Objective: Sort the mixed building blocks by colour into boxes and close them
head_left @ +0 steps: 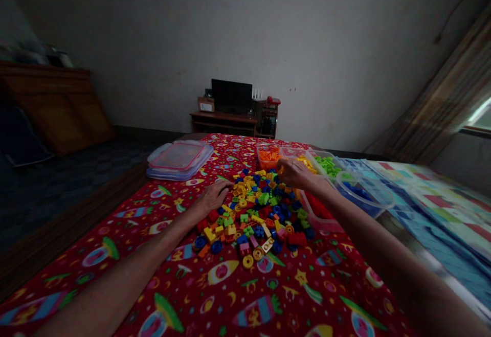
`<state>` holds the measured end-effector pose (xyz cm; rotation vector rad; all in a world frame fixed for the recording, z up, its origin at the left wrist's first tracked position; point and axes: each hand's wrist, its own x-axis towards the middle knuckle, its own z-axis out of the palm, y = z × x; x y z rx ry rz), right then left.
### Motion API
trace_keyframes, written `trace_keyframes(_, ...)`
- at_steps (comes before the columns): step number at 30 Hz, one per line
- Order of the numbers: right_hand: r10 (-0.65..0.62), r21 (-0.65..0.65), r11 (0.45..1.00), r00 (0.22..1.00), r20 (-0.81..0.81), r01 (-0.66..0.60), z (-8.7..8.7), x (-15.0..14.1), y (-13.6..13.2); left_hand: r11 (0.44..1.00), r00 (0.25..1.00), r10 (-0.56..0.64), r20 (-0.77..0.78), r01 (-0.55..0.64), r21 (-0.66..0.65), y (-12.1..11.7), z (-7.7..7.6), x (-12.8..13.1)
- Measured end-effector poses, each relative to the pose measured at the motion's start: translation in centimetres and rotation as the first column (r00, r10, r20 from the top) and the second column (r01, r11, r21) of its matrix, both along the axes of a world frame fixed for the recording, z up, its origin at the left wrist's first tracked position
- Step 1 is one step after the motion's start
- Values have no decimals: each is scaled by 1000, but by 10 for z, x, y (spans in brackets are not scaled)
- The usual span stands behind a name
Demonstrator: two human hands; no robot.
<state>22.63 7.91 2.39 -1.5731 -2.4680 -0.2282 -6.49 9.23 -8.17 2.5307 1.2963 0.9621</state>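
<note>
A heap of small plastic building blocks (257, 209) in yellow, blue, red, green and orange lies on a red rocket-patterned cloth (245, 296). My left hand (215, 194) rests palm down at the heap's left edge, fingers loosely curled against the blocks. My right hand (293, 172) hovers over the heap's far right side, fingers pinched together near the orange-block tub (268, 157); what it holds is too small to make out.
Clear tubs stand in a row at the right: yellow blocks (307, 162), green blocks (328, 165), blue blocks (362, 194), red blocks (318, 209). Stacked lids (179, 159) lie at the far left. A desk with a monitor (232, 96) stands by the wall.
</note>
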Motion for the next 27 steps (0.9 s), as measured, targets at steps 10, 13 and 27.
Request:
trace_keyframes(10, 91, -132, 983, 966, -244, -126, 10, -3, -6, 999, 999, -43, 21, 42, 28, 7, -7, -4)
trace_keyframes(13, 67, -78, 993, 972, -224, -86, 15, 3, -1, 999, 999, -41, 22, 41, 24, 8, -7, -4)
trace_keyframes(27, -141, 31, 989, 982, -124, 146, 32, 36, 29, 1000, 1000, -13, 29, 14, -24, 4, -3, -1)
